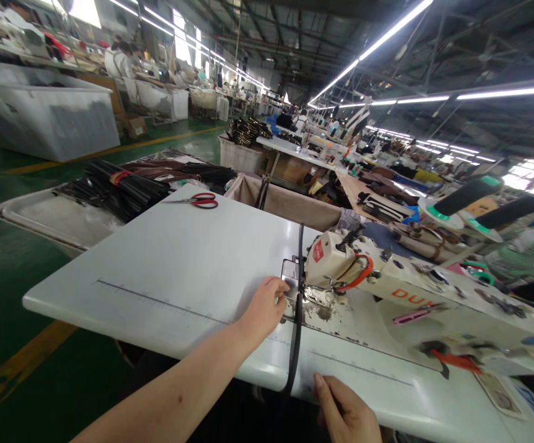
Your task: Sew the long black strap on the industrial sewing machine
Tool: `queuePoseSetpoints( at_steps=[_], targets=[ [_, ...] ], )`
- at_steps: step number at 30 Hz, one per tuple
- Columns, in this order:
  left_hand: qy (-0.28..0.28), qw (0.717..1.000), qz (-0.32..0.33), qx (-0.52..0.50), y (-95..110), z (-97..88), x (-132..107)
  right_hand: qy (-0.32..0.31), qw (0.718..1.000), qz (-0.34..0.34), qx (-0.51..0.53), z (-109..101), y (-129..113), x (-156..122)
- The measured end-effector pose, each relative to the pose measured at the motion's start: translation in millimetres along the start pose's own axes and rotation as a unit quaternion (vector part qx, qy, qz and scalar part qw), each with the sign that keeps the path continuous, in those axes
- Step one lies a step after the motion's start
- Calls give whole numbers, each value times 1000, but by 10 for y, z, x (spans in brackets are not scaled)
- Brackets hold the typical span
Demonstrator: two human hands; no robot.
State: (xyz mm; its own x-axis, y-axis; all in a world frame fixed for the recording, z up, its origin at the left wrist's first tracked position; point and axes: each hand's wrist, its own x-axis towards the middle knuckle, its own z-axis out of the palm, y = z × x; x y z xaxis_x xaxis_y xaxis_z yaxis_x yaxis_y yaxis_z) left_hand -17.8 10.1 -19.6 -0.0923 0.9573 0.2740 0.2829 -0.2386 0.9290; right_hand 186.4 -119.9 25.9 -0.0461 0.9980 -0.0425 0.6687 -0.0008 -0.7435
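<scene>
A narrow black strap (298,320) runs across the white table (179,264), under the needle of a cream sewing machine (387,289), and hangs over the near edge. My left hand (264,307) rests on the table just left of the needle, fingers curled against the strap and the metal plate. At the table's front edge lies my right hand (345,412), beside the hanging end of the strap, fingers bent; it seems to touch the table, not the strap.
Red-handled scissors (201,200) lie at the table's far left. A bin with bundles of black straps (119,187) stands behind it, and a cloth-lined box (290,206) lies beyond. Thread cones (465,197) stand at the right. More sewing stations and people fill the hall.
</scene>
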Motion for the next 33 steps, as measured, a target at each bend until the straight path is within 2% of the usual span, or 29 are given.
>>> queuePoseSetpoints(
  at_steps=[4, 9, 13, 16, 19, 21, 24, 28, 33],
  targets=[
    [-6, 1000, 24, -4, 38, -39, -27, 57, 998, 13, -34, -139, 32, 71],
    [-8, 1000, 21, -1, 79, -62, -35, 134, 987, 91, -24, -578, 207, 240],
    [-5, 1000, 14, -6, 112, -89, -33, 241, 964, 111, 16, -901, 267, 507],
    [-11, 1000, 23, 2, 139, -102, -44, 296, 946, 107, 77, -1019, 220, 719],
    [-21, 999, 29, 13, 165, -106, -59, 323, 924, 64, 195, -1051, 170, 907],
    [-26, 999, 33, 18, 181, -110, -66, 340, 896, 42, 282, -1045, 167, 1025],
    [-30, 999, 37, 26, 203, -121, -68, 361, 873, 31, 327, -1024, 212, 1178],
    [-28, 998, 45, 33, 218, -131, -67, 369, 868, 11, 332, -962, 306, 1235],
    [-18, 997, 59, 49, 196, -124, -80, 339, 890, 2, 305, -701, 433, 1007]
  ],
)
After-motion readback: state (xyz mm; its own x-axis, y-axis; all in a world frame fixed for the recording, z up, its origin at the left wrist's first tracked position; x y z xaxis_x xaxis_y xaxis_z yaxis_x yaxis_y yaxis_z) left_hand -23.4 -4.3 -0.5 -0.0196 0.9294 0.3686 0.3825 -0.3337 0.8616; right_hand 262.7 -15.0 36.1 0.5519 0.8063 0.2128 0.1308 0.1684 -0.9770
